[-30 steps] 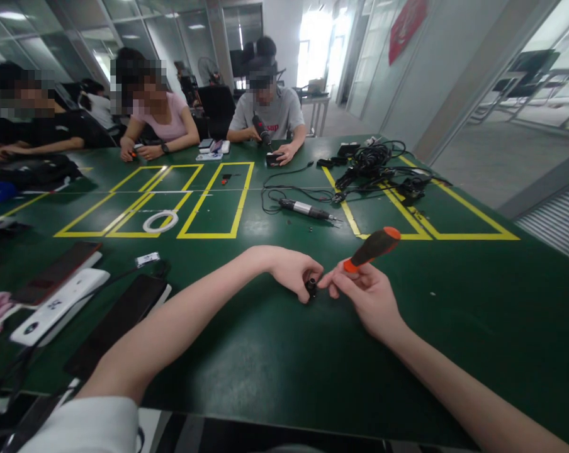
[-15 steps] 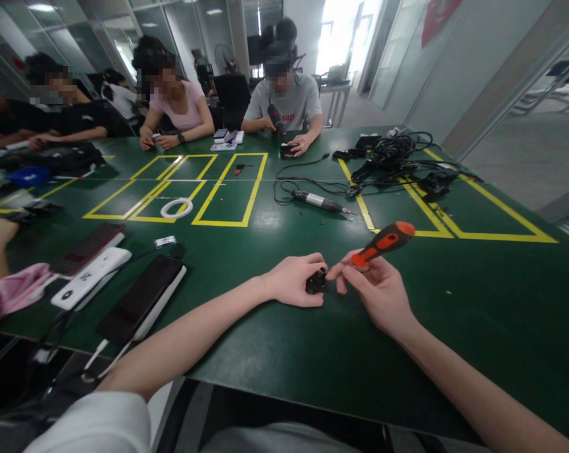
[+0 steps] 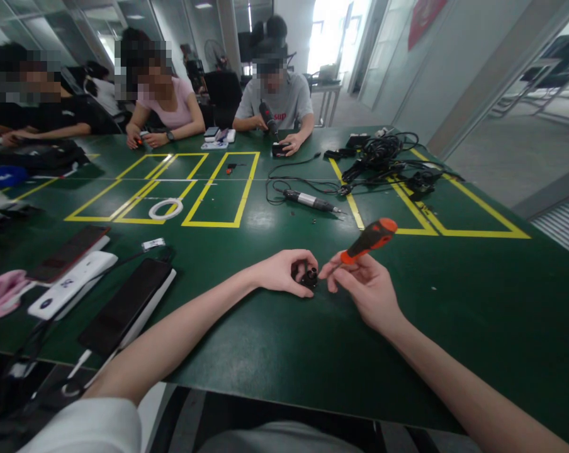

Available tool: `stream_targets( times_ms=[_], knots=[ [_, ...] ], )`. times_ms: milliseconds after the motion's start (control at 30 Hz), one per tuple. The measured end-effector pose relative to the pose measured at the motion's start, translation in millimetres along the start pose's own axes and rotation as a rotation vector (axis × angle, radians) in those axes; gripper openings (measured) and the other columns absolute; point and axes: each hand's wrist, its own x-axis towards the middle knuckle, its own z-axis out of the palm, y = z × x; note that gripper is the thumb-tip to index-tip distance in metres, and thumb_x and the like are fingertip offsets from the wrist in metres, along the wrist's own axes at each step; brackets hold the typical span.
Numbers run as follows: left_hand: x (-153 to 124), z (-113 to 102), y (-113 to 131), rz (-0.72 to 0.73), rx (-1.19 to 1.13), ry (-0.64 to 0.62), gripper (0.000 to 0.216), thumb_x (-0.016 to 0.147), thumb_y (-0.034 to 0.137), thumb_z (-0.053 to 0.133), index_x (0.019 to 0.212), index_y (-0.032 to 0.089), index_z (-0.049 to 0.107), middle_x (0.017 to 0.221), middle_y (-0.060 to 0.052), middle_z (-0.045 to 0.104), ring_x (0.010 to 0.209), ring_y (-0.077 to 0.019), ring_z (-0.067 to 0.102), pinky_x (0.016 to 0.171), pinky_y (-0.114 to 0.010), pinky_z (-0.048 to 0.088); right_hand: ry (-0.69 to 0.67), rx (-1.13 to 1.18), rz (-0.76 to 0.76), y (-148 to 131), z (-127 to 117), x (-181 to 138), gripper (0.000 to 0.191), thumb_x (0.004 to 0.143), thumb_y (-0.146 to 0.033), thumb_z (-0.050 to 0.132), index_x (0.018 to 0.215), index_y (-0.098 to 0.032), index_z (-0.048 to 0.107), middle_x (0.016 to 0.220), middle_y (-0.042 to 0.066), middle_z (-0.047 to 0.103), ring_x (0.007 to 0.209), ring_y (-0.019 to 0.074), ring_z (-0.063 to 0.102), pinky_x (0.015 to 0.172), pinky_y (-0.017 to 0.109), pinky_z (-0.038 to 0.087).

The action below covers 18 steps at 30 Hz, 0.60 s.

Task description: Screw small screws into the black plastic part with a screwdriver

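Observation:
My left hand (image 3: 284,272) is closed round a small black part (image 3: 308,277) and steadies it on the green table (image 3: 275,352). My right hand (image 3: 366,290) grips a screwdriver with an orange and black handle (image 3: 368,239), handle tilted up to the right. Its tip points down-left at the black part; the shaft is mostly hidden by my fingers. Thumb and forefinger of my right hand reach right up to the part.
An electric screwdriver (image 3: 308,201) and a tangle of black cables (image 3: 383,160) lie beyond my hands. Phones and a white device (image 3: 70,283) lie at the left, a white ring (image 3: 165,208) inside yellow tape boxes. Three people sit across the table, one holding a power screwdriver (image 3: 268,119).
My hands stay together on the black part; my left fingers have shifted round it. The view has swung slightly, and the screwdriver handle stays tilted up-right.

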Motion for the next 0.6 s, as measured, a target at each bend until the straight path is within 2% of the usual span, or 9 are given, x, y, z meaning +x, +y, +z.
stream_targets(
  times_ms=[100,167,267,400,500,600],
  knots=[
    [-0.6,-2.2,2.6,-0.079,-0.032,-0.027,0.044,0.063,0.032,0.090,0.092,0.017,0.061,0.067,0.007,0.058,0.062,-0.0106,0.053,0.059,-0.023,0.039,0.025,-0.088,-0.008,-1.5,-0.4,0.3,0.033,0.079,-0.046,0.085,0.070,-0.020,0.069,0.071,0.005,0.074,0.051,0.0132,0.060,0.051,0.029,0.054],
    [-0.9,-2.4,3.7,-0.096,-0.045,-0.020,0.044,0.061,0.032,0.091,0.089,0.017,0.060,0.067,0.006,0.059,0.061,-0.0101,0.053,0.058,-0.023,0.039,0.028,-0.135,-0.019,-2.8,-0.9,0.7,0.031,0.078,-0.045,0.086,0.068,-0.019,0.072,0.075,0.005,0.074,0.051,0.0123,0.059,0.051,0.029,0.053],
    [-1.0,-1.2,4.4,-0.092,-0.074,-0.013,0.043,0.061,0.030,0.091,0.087,0.017,0.059,0.067,0.007,0.058,0.060,-0.0093,0.052,0.058,-0.023,0.039,0.006,-0.109,0.004,-3.6,-0.4,0.9,0.026,0.082,-0.046,0.083,0.084,-0.020,0.078,0.073,0.004,0.073,0.050,0.0128,0.061,0.050,0.029,0.052],
    [-0.2,-0.8,4.3,-0.073,-0.089,-0.023,0.042,0.063,0.032,0.091,0.084,0.017,0.058,0.067,0.007,0.058,0.061,-0.0085,0.051,0.058,-0.023,0.038,-0.048,0.002,0.049,-2.3,2.6,-0.5,0.038,0.086,-0.052,0.078,0.107,-0.022,0.071,0.079,0.005,0.077,0.054,0.0150,0.065,0.051,0.030,0.054],
    [0.3,-1.9,3.8,-0.074,-0.070,-0.031,0.042,0.063,0.033,0.092,0.085,0.016,0.060,0.070,0.006,0.061,0.061,-0.0080,0.051,0.058,-0.022,0.038,-0.044,0.012,0.020,-1.8,4.0,-1.5,0.035,0.083,-0.051,0.082,0.096,-0.022,0.067,0.074,0.002,0.075,0.053,0.0130,0.062,0.054,0.028,0.055],
    [0.4,-2.5,2.6,-0.085,-0.038,-0.020,0.044,0.062,0.035,0.092,0.086,0.016,0.061,0.071,0.006,0.060,0.060,-0.0077,0.050,0.057,-0.022,0.037,-0.025,-0.075,0.005,-3.1,3.3,-0.6,0.035,0.081,-0.051,0.083,0.080,-0.021,0.066,0.073,0.002,0.072,0.053,0.0115,0.059,0.054,0.028,0.054]
  ],
)
